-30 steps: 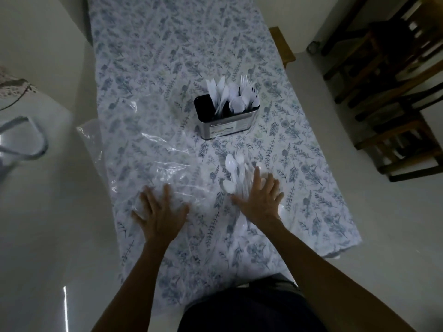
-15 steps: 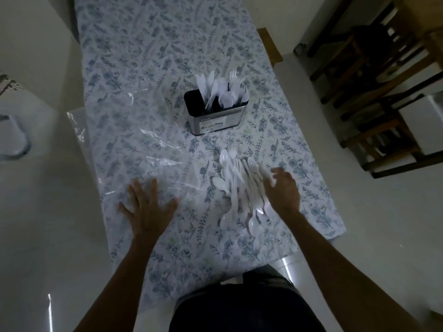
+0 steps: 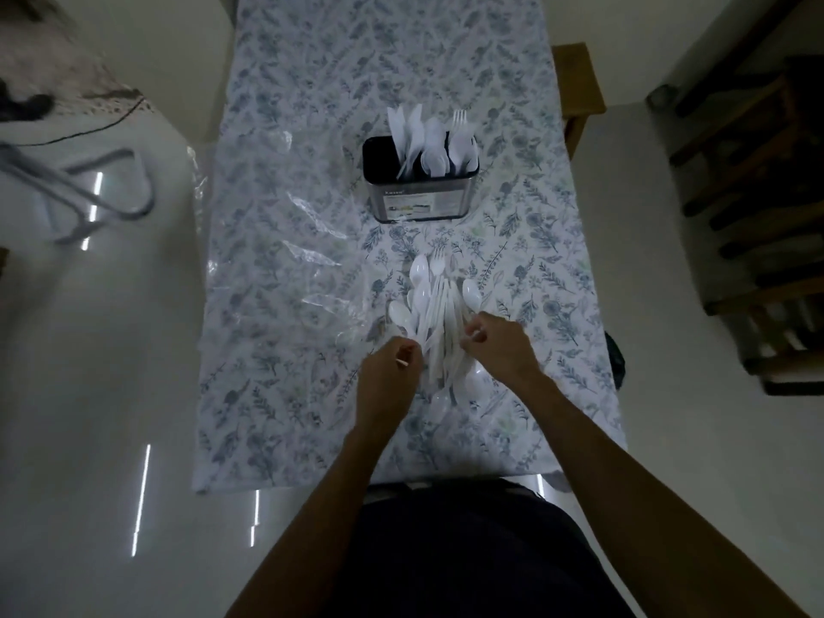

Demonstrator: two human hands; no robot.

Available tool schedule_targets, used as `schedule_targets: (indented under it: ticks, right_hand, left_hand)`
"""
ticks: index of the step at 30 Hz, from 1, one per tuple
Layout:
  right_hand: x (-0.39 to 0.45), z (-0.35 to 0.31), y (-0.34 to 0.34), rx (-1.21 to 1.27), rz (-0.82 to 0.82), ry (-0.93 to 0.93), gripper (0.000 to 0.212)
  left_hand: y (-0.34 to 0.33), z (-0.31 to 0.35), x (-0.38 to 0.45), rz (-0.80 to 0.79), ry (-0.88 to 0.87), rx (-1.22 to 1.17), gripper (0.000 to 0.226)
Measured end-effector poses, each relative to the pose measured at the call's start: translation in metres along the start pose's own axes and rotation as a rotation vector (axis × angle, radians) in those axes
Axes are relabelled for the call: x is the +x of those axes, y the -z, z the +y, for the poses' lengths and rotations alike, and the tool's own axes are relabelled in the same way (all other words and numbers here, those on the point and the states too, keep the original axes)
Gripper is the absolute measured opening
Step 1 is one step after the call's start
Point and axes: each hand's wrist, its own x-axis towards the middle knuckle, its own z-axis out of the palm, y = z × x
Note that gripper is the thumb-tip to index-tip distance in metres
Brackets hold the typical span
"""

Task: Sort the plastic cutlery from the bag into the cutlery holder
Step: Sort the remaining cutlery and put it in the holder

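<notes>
A loose pile of white plastic cutlery (image 3: 434, 305), spoons, forks and knives, lies on the floral tablecloth in front of me. My left hand (image 3: 390, 374) rests at the pile's left edge with fingers curled onto the handles. My right hand (image 3: 499, 350) is at the pile's right edge, fingers curled in on the pieces there. Whether either hand holds a piece is hidden by the fingers. Farther back stands the dark metal cutlery holder (image 3: 421, 200) with knives, spoons and forks upright in it. The clear plastic bag (image 3: 285, 260) lies flat at the left.
The table (image 3: 312, 104) is narrow, with floor on both sides. Wooden chairs (image 3: 753, 194) stand at the right. A grey metal frame (image 3: 89, 189) sits at the left on the floor. A wooden stool corner (image 3: 579, 78) shows at the back right.
My left hand has left the flat bag and moved right to the pile. My right hand has shifted onto the pile's right side and curled. The view has tilted closer over the table.
</notes>
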Motion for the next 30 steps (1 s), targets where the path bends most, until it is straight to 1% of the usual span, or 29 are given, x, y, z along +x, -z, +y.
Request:
schedule_targets:
  ticks: [2, 4, 6, 7, 9, 10, 11, 12, 14, 15, 16, 17, 19, 20, 22, 23, 25, 26, 27, 29, 30]
  right_hand:
    - [0.003, 0.002, 0.005, 0.015, -0.010, 0.021, 0.012]
    - [0.002, 0.007, 0.016, 0.063, -0.092, 0.015, 0.009]
    - [-0.005, 0.011, 0.034, 0.231, -0.194, -0.032, 0.010]
    - [-0.009, 0.012, 0.044, 0.349, -0.228, -0.056, 0.011]
    - [-0.021, 0.015, 0.062, 0.506, -0.251, -0.033, 0.011]
    - [-0.026, 0.017, 0.068, 0.503, -0.254, 0.010, 0.010]
    - [-0.032, 0.020, 0.072, 0.476, -0.271, 0.054, 0.008]
    - [-0.037, 0.024, 0.074, 0.447, -0.306, 0.089, 0.007]
    - [-0.046, 0.037, 0.071, 0.420, -0.412, 0.118, 0.007]
    - [-0.049, 0.042, 0.066, 0.385, -0.441, 0.124, 0.010]
    - [-0.051, 0.046, 0.058, 0.297, -0.418, 0.140, 0.016]
    - [-0.051, 0.049, 0.047, 0.143, -0.341, 0.164, 0.023]
    - [-0.051, 0.051, 0.019, -0.271, -0.124, 0.240, 0.041]
    - [-0.052, 0.052, 0.004, -0.441, -0.049, 0.290, 0.049]
    - [-0.053, 0.055, -0.022, -0.599, 0.031, 0.379, 0.056]
    - [-0.054, 0.058, -0.028, -0.622, 0.062, 0.411, 0.054]
    - [-0.057, 0.064, -0.031, -0.620, 0.149, 0.456, 0.043]
    - [-0.060, 0.065, -0.030, -0.614, 0.187, 0.472, 0.037]
    - [-0.063, 0.065, -0.029, -0.598, 0.230, 0.487, 0.030]
    - [-0.071, 0.058, -0.019, -0.495, 0.331, 0.511, 0.019]
    - [-0.075, 0.051, -0.012, -0.400, 0.394, 0.509, 0.020]
  left_hand:
    - [-0.011, 0.006, -0.011, -0.094, 0.185, -0.122, 0.016]
    - [-0.016, 0.009, -0.017, -0.301, 0.432, -0.333, 0.028]
    - [-0.015, 0.017, -0.023, -0.531, 0.594, -0.436, 0.046]
    - [-0.015, 0.021, -0.025, -0.601, 0.658, -0.477, 0.055]
    - [-0.018, 0.029, -0.027, -0.651, 0.789, -0.680, 0.072]
    - [-0.022, 0.033, -0.026, -0.637, 0.837, -0.803, 0.078]
    - [-0.026, 0.034, -0.024, -0.594, 0.870, -0.908, 0.078]
    - [-0.030, 0.037, -0.021, -0.518, 0.885, -0.997, 0.070]
    - [-0.037, 0.037, -0.014, -0.330, 0.855, -1.133, 0.040]
    - [-0.039, 0.036, -0.011, -0.245, 0.811, -1.160, 0.029]
    - [-0.038, 0.037, -0.009, -0.179, 0.760, -1.160, 0.025]
    - [-0.035, 0.037, -0.007, -0.133, 0.714, -1.110, 0.024]
    - [-0.027, 0.041, -0.005, -0.074, 0.625, -0.863, 0.023]
    - [-0.025, 0.040, -0.005, -0.059, 0.582, -0.743, 0.022]
    - [-0.019, 0.037, -0.005, -0.086, 0.517, -0.616, 0.023]
    - [-0.016, 0.036, -0.005, -0.114, 0.496, -0.597, 0.030]
    - [-0.009, 0.038, -0.005, -0.137, 0.446, -0.584, 0.043]
    - [-0.006, 0.040, -0.005, -0.122, 0.397, -0.564, 0.041]
    - [-0.003, 0.042, -0.003, -0.096, 0.330, -0.516, 0.035]
    - [0.000, 0.046, 0.002, -0.052, 0.136, -0.375, 0.021]
    - [0.001, 0.046, 0.005, -0.047, 0.021, -0.325, 0.016]
